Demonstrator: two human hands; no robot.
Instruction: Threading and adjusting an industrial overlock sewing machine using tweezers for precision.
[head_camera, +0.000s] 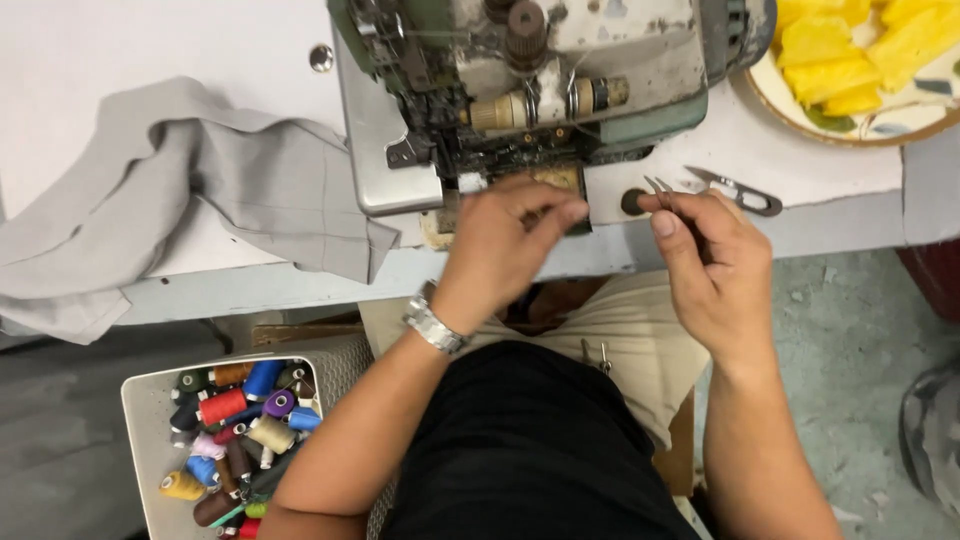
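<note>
A worn green and grey sewing machine (520, 90) stands on a white table (100, 50). My left hand (505, 245), with a metal watch on the wrist, reaches to the machine's front lower edge, fingers pinched together there. What they pinch is too small to see. My right hand (715, 265) is just to the right, fingers closed on metal tweezers (660, 186) whose tips point up toward the machine. Thread snips (740, 190) lie on the table just beyond my right hand.
Grey fabric (190, 200) lies bunched on the table's left side and hangs over the edge. A plate of yellow fruit pieces (850, 60) sits at the top right. Below left, a grey bin (150, 420) holds several coloured thread spools.
</note>
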